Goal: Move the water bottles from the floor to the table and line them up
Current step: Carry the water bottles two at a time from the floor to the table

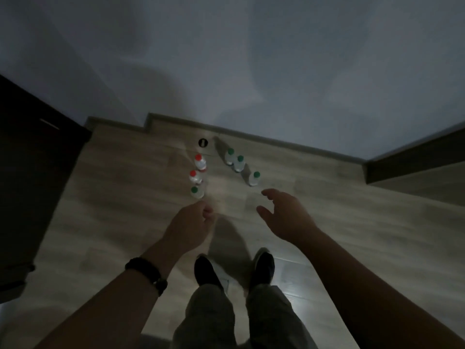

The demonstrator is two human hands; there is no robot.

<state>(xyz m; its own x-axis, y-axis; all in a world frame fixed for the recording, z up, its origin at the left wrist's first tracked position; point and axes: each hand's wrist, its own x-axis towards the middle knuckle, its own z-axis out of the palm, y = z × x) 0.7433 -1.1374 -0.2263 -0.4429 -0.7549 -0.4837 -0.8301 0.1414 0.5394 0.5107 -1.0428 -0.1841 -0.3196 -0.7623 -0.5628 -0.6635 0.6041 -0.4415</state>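
Several clear water bottles stand upright on the wooden floor near the wall. On the left are two red-capped bottles and a green-capped bottle. On the right are three green-capped bottles. My left hand hovers just short of the nearest left bottle, its fingers curled and holding nothing. My right hand is open with spread fingers, below the rightmost bottle and not touching it. No table top is visible.
The room is dim. A dark cabinet stands at the left and a dark furniture edge at the right. A round black object lies on the floor by the baseboard. My feet stand behind the hands.
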